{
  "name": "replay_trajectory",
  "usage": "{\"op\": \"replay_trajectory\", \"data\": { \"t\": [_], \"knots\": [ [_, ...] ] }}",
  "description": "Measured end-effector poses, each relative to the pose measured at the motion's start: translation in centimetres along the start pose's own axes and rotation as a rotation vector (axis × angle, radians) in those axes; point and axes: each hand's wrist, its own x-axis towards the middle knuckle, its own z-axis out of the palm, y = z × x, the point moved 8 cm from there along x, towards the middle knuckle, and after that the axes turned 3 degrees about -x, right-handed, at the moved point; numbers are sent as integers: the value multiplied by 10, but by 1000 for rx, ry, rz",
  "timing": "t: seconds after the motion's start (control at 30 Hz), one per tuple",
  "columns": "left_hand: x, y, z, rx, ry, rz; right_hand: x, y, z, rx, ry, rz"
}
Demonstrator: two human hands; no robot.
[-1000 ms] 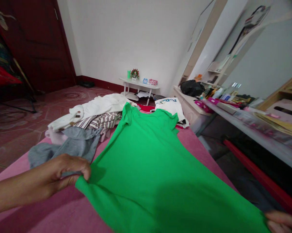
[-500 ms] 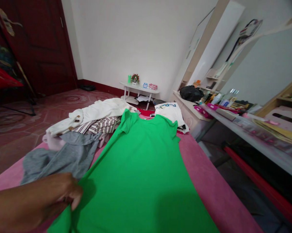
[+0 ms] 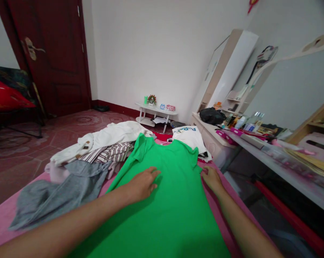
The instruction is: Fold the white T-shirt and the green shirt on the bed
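Observation:
A green T-shirt (image 3: pixel 162 208) lies spread flat, its neckline at the far end. Above its middle is my left hand (image 3: pixel 144 183), with thumb and fingers apart and nothing between them. At the shirt's right edge, my right hand (image 3: pixel 212 180) has its fingers bent together on the sleeve's edge; the fingertips are small in the view. The shirt's lower end runs out of the picture.
On the pink bed cover (image 3: pixel 4 229), a grey garment (image 3: pixel 67 190), a striped garment (image 3: pixel 110 152) and a white garment (image 3: pixel 118 133) are heaped left. A folded white shirt (image 3: pixel 188 139) lies beyond. A cluttered dressing table (image 3: pixel 258 150) borders the right.
My left hand has let go of the shirt's left edge and moved forward and right over its middle. My right hand has come into view at the right sleeve. The view has tilted up.

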Motion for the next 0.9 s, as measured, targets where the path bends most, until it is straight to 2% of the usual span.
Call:
{"op": "replay_trajectory", "data": {
  "t": [0.07, 0.13, 0.23, 0.3, 0.33, 0.4, 0.47, 0.53, 0.6, 0.63, 0.67, 0.73, 0.77, 0.83, 0.9],
  "knots": [
    [18, -14, 18, 57, 72, -80, 24, 14, 19, -57, -3, 130],
    [25, -27, 33, 99, 112, -114, 37, 23, 33, -58, -19, 196],
    [24, -34, 43, 126, 139, -113, 46, 22, 46, 0, -46, 107],
    [23, -33, 43, 136, 142, -109, 46, 25, 43, 14, 0, 49],
    [22, -32, 43, 139, 143, -105, 45, 31, 39, -2, 52, 64],
    [22, -30, 42, 142, 143, -99, 40, 48, 30, -58, 127, 160],
    [23, -30, 42, 141, 142, -98, 34, 53, 24, -120, 154, 221],
    [24, -31, 43, 137, 137, -98, 31, 36, 17, -167, 231, 158],
    [23, -31, 44, 131, 135, -97, 26, -3, 11, -154, 334, -37],
    [23, -32, 44, 129, 135, -95, 23, -26, 14, -122, 331, -160],
    [23, -32, 44, 127, 136, -94, 21, -50, 23, -83, 265, -292],
    [22, -31, 43, 124, 136, -89, 18, -87, 51, -47, 13, -469],
    [22, -31, 43, 123, 135, -89, 18, -98, 65, -58, -121, -474],
    [21, -31, 41, 120, 133, -96, 25, -107, 85, -105, -298, -345],
    [21, -30, 40, 112, 131, -103, 37, -114, 89, -130, -338, -162]
  ]
}}
